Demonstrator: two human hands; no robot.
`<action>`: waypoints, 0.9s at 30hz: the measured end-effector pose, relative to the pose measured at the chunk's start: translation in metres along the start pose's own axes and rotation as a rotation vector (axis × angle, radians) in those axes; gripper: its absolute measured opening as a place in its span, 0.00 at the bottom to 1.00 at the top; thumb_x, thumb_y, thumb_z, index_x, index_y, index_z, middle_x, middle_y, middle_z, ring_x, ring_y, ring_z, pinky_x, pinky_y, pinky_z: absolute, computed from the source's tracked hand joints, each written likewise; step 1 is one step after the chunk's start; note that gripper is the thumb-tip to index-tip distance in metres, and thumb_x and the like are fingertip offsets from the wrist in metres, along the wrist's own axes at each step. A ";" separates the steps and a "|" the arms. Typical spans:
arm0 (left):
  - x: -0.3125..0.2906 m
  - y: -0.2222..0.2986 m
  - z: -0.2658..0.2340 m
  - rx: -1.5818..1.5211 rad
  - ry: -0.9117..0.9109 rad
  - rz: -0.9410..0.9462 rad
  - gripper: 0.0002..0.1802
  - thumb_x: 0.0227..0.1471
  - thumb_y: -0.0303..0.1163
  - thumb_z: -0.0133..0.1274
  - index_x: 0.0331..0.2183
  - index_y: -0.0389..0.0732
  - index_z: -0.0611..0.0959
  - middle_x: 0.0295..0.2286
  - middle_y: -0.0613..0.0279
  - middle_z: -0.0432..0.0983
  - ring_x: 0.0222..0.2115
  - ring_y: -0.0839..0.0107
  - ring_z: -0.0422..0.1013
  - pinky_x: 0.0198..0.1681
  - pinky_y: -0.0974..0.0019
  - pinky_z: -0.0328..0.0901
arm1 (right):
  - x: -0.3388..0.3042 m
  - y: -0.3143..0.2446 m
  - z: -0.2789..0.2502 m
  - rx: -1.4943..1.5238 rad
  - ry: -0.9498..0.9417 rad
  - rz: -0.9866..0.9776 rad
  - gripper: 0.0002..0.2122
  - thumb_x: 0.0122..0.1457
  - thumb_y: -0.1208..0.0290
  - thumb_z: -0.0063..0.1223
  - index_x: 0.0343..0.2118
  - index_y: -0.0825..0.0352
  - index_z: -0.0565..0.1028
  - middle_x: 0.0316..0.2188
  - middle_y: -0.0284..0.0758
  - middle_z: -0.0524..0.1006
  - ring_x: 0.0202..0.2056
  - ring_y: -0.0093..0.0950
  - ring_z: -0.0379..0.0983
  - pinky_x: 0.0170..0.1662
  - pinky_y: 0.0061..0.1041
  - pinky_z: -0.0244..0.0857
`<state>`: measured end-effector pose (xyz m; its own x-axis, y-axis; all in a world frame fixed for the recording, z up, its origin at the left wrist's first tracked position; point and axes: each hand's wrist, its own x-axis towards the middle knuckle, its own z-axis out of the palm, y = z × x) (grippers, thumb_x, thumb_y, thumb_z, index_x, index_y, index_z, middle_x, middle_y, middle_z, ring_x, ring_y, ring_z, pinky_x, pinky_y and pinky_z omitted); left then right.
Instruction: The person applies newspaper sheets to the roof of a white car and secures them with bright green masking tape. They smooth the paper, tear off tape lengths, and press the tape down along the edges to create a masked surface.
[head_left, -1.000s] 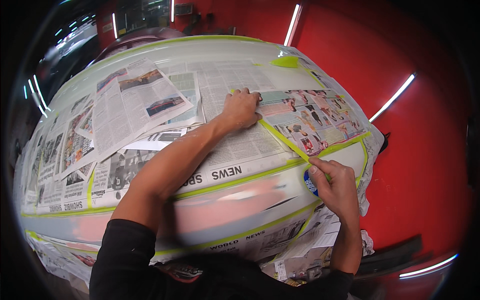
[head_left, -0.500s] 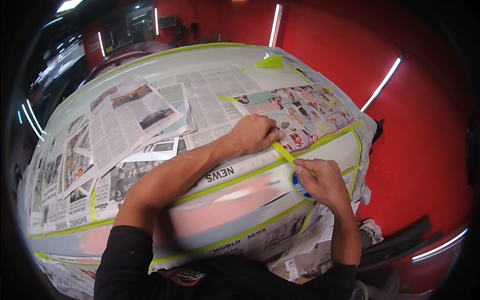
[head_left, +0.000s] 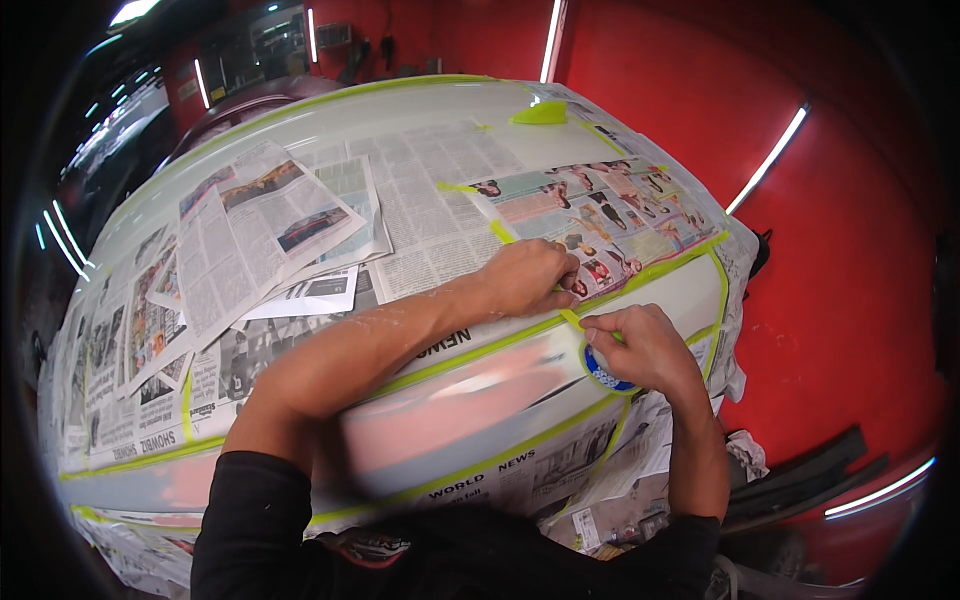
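A roll of yellow-green masking tape with a blue core point(head_left: 603, 368) is held in my right hand point(head_left: 645, 345), fingers closed round it. A short tape strip point(head_left: 571, 318) spans the gap between my two hands. My left hand point(head_left: 528, 278) is closed, its fingertips bunched on the strip at the lower edge of a colour newspaper sheet point(head_left: 620, 215). Beyond my left knuckles another piece of tape point(head_left: 501, 232) lies along that sheet's left edge. Under the paper is a vehicle body panel point(head_left: 470, 385) with white, grey and pinkish patches.
Loose newspaper sheets point(head_left: 265, 215) overlap on the left of the panel. A folded piece of yellow-green tape point(head_left: 538, 113) sticks up at the far side. A red wall point(head_left: 830, 290) stands to the right, with dark long strips point(head_left: 800, 480) low down beside it.
My left hand has slid toward the right and nearer to my right hand, uncovering tape on the newspaper's left edge. The free stretch of tape between the hands is shorter.
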<state>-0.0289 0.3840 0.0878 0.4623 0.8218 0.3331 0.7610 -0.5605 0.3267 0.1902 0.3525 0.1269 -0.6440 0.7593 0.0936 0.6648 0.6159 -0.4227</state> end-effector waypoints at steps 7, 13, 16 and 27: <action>-0.004 -0.005 0.001 0.042 -0.024 -0.031 0.18 0.42 0.43 0.65 0.28 0.38 0.81 0.30 0.49 0.78 0.36 0.50 0.75 0.41 0.53 0.70 | 0.028 -0.002 0.004 -0.120 -0.131 -0.104 0.11 0.51 0.67 0.51 0.23 0.70 0.77 0.21 0.52 0.73 0.27 0.51 0.72 0.34 0.45 0.64; 0.010 -0.008 0.025 0.097 0.042 0.068 0.28 0.34 0.52 0.68 0.22 0.33 0.84 0.23 0.43 0.79 0.29 0.46 0.77 0.35 0.51 0.72 | 0.029 0.004 0.003 -0.166 -0.179 -0.042 0.13 0.52 0.62 0.55 0.28 0.69 0.81 0.18 0.54 0.72 0.23 0.51 0.73 0.27 0.44 0.62; 0.016 0.004 0.034 0.175 0.125 0.181 0.22 0.34 0.47 0.67 0.25 0.36 0.85 0.24 0.49 0.80 0.29 0.50 0.78 0.33 0.53 0.73 | 0.021 0.047 0.008 -0.128 -0.148 -0.074 0.15 0.56 0.63 0.54 0.30 0.75 0.80 0.17 0.43 0.75 0.21 0.33 0.74 0.23 0.37 0.63; 0.009 0.032 0.012 0.582 -0.107 0.066 0.20 0.40 0.52 0.62 0.31 0.47 0.88 0.31 0.58 0.83 0.32 0.58 0.79 0.33 0.56 0.72 | 0.009 0.053 0.000 0.480 -0.595 0.336 0.12 0.64 0.61 0.54 0.29 0.65 0.79 0.21 0.30 0.76 0.23 0.25 0.71 0.25 0.28 0.63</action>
<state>0.0049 0.3747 0.0900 0.5371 0.8099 0.2355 0.8397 -0.4870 -0.2401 0.2193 0.3920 0.1057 -0.6222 0.5659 -0.5410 0.7105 0.1179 -0.6937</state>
